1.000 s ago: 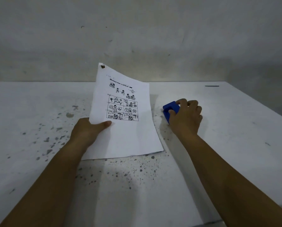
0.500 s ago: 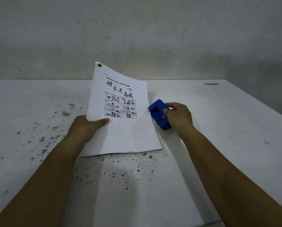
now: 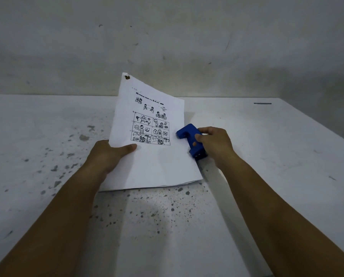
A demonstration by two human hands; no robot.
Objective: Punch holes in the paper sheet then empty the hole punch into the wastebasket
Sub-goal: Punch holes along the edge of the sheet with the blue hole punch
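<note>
left hand [image 3: 109,154]: closed on the left edge of the paper sheet [image 3: 153,140], thumb flat on the printed face, other fingers hidden behind the sheet
right hand [image 3: 215,143]: wrapped around the hole punch [image 3: 189,139], thumb on its top face, fingers curled over the far side; firm closed grip
hole punch position: at the right edge of the paper sheet, about mid-height, mouth end pointing at the sheet; touching or just overlapping the edge, cannot tell if the edge is inside the slot
hole punch look: blue, blocky, small dark dots on the near end, tilted with the near end lower
paper sheet position: near edge resting on the table [image 3: 47,176], far end lifted and leaning back, top left corner highest
paper sheet look: white, black cartoon drawings in a grid of panels, heading line above them, lower half blank; dark mark [image 3: 127,77] at the top left corner; near edge looks like more than one layer
table: white, speckled with dark chips left of and in front of the paper sheet; short dark streak [image 3: 262,103] far right of the paper sheet
wall [image 3: 167,41]: grey, scuffed, behind the paper sheet
forearms: bare, both reaching in from the bottom corners towards the paper sheet
</note>
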